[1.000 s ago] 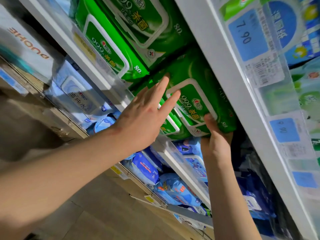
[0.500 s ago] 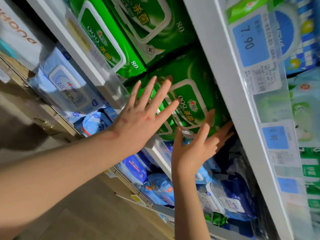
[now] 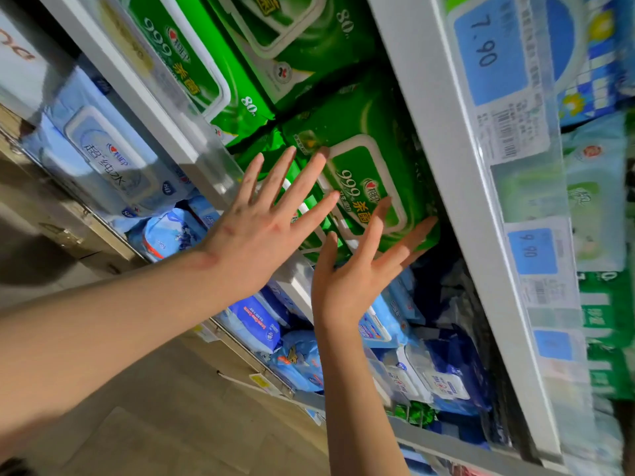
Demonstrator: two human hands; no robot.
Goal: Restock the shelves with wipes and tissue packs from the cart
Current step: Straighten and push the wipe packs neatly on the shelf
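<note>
My left hand (image 3: 261, 235) wide, fingers splayed over the green wipes pack (image 3: 371, 187), my right hand (image 3: 350, 280) wide, fingertips near its lower corner, pack stacked just behind the shelf (image 3: 161, 108) front edge

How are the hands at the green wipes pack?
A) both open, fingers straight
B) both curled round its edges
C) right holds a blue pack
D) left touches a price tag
A: the left hand and right hand are spread with straight fingers at the green wipes pack, gripping nothing.
</note>
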